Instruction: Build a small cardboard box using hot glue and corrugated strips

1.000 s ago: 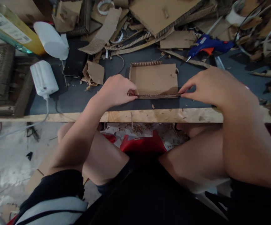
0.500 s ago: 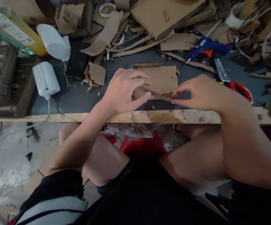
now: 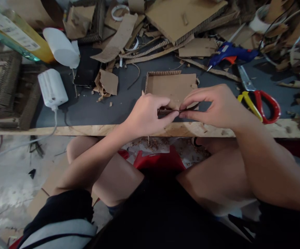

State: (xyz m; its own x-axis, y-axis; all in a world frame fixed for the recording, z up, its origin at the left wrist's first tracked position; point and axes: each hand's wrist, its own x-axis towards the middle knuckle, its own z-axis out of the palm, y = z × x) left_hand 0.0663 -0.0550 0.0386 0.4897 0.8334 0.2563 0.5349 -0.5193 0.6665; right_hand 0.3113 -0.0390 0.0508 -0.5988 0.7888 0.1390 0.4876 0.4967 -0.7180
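Head view: we pinch the thin corrugated strip (image 3: 179,110) between left hand (image 3: 147,116) and right hand (image 3: 213,105), fingertips nearly meeting, just in front of the cardboard panel (image 3: 173,86). We judge it light, flexible, easily creased; grip the ends.

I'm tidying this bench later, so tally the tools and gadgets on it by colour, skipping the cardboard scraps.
Blue: 1, the glue gun
Red and yellow: 1, the scissors
White: 2, the charger block and the bottle
Black: 1, the phone
Total: 5
Both hands, left and right, pinch a cardboard strip.
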